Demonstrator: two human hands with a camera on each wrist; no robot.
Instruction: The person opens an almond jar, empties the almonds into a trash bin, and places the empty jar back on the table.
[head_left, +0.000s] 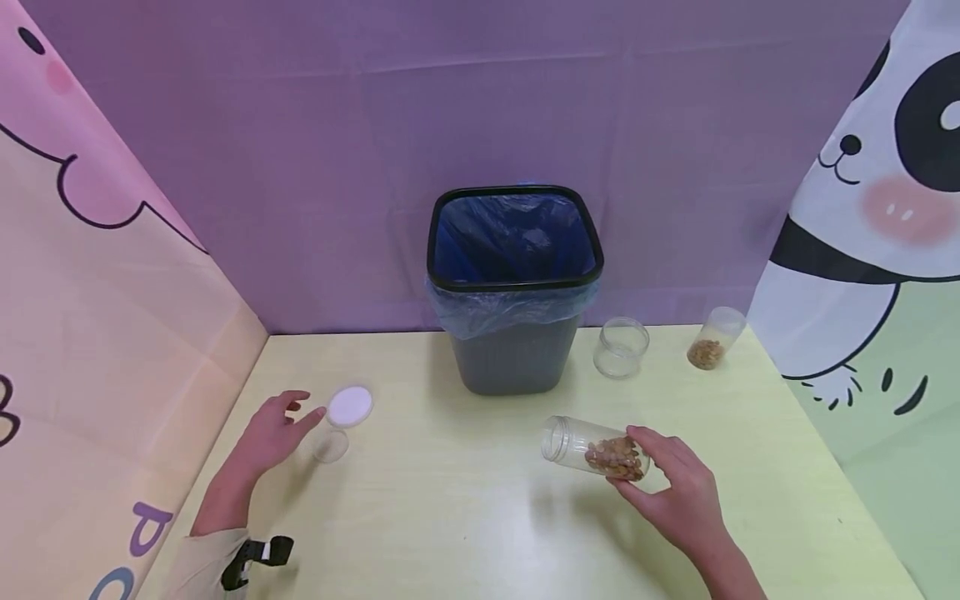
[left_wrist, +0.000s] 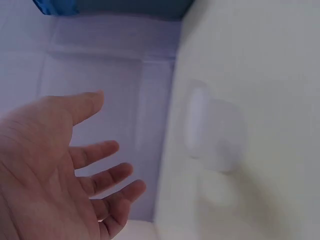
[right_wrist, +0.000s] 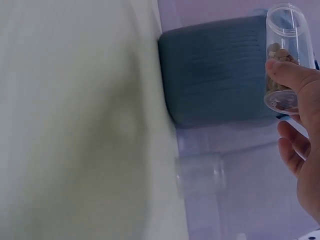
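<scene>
A clear plastic jar (head_left: 577, 443) lies tilted on its side in the air, its uncapped mouth toward the left. Small brown pieces, like nuts or dried fruit, gather at its base end. My right hand (head_left: 678, 492) grips that end between thumb and fingers; the right wrist view shows the thumb (right_wrist: 287, 72) across the jar's wall. With fingers loosely bent and nothing held, my left hand (head_left: 272, 432) hovers over the table's left side. Near its fingertips lie a white round lid (head_left: 350, 407) and a clear disc (head_left: 332, 447), blurred in the left wrist view.
A grey bin (head_left: 513, 362) with a blue liner and black rim stands at the back middle. To its right are a clear open jar (head_left: 620, 354) and another jar (head_left: 707, 350) with brown pieces at its bottom. Printed cloth walls enclose the table.
</scene>
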